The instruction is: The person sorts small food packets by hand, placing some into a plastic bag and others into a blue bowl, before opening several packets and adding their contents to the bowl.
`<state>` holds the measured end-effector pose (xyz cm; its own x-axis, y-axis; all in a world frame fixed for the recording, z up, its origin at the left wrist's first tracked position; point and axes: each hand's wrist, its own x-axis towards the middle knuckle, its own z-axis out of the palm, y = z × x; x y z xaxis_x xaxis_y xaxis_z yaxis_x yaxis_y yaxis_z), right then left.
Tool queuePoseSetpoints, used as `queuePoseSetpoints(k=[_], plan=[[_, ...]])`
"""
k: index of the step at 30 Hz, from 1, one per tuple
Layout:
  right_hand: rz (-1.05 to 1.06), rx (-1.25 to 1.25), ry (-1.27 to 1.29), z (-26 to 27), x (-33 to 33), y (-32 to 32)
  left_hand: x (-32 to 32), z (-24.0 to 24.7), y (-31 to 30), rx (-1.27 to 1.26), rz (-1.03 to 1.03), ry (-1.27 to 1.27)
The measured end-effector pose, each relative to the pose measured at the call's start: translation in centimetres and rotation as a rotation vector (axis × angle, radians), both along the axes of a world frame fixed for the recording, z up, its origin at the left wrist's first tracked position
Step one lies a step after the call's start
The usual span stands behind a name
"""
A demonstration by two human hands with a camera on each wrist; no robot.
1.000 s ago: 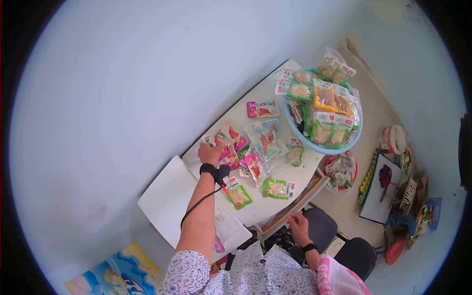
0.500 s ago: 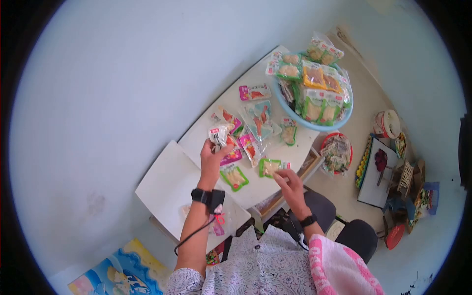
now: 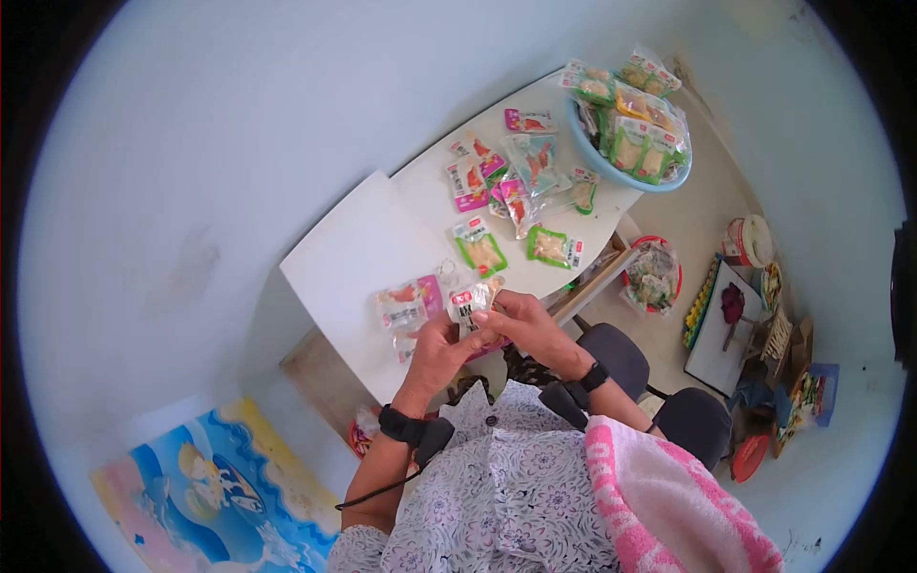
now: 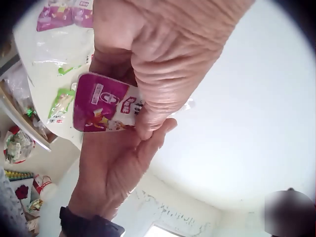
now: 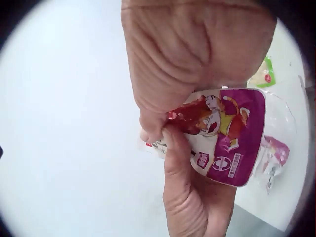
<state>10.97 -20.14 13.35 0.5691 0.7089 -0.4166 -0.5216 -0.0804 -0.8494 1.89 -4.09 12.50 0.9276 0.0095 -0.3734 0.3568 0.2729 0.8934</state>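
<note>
A purple-and-white snack packet (image 3: 470,301) with a cartoon tiger and reddish meat on its front is held between both hands, close to the body at the table's near side. My left hand (image 3: 437,358) grips it from the left, and my right hand (image 3: 535,329) pinches it from the right. In the left wrist view, the purple end of the packet (image 4: 101,106) sticks out beyond the fingers. The thumbs meet over the packet's white end (image 5: 160,147) in the right wrist view, covering much of it. Several fingers are hidden behind the packet.
Green-edged packets (image 3: 480,248) and purple ones (image 3: 468,181) lie on the white table (image 3: 353,248). Clear wrapping with a pink packet (image 3: 406,306) lies near the left hand. A blue basin (image 3: 659,183) heaped with packets stands at the far end. Below are an open drawer (image 3: 592,286) and a red basin (image 3: 678,286).
My left hand has lifted the packet from the pile and brought it back toward the body. My right hand has risen from beside the drawer and taken hold of the packet too.
</note>
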Motion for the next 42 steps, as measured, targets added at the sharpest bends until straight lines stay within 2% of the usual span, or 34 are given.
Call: queuePoseSetpoints(k=[1, 5, 13, 19, 22, 23, 26, 28, 33, 39, 41, 42], plan=[[0.035, 0.014, 0.0, 0.7, -0.7, 0.2, -1.4, -0.1, 0.1, 0.107, -0.018, -0.01], [0.193, 0.055, -0.013, 1.2, -3.0, 0.0, -5.3, 1.7, 0.3, 0.059, 0.038, -0.121], [0.152, 0.117, -0.087, 2.2, -8.8, 1.0, -11.4, 2.3, 0.4, 0.311, 0.077, -0.238], [0.033, 0.159, -0.106, 3.2, -11.7, 2.1, -13.2, 4.9, -0.6, 0.557, 0.239, -0.391], [0.007, 0.1, -0.113, 1.2, -12.7, 1.9, -13.9, 3.9, 0.6, 0.526, 0.023, -0.03], [0.026, 0.108, -0.126, 0.7, -12.9, 1.8, -14.4, 1.4, 0.2, 0.287, 0.104, -0.108], [0.03, 0.124, -0.144, 0.4, -13.5, 1.7, -15.3, 1.7, -0.1, 0.105, 0.133, -0.218], [-0.042, 0.185, -0.171, 2.1, -13.9, 1.7, -16.1, 1.9, -0.2, 0.067, 0.127, -0.201], [0.069, 0.13, -0.336, 2.9, -14.1, 0.7, -16.6, 2.1, -1.2, -0.07, 0.233, -0.263], [0.058, -0.044, -0.458, 3.8, -14.7, 0.6, -16.6, 2.9, -1.3, 0.035, 0.197, -0.242], [0.086, -0.052, -0.46, 4.7, -15.0, 0.4, -16.5, 3.8, -1.1, 0.153, 0.199, -0.147], [0.071, 0.004, -0.749, 4.3, -14.7, 0.5, -16.4, 4.4, -0.9, 0.213, 0.2, -0.099]])
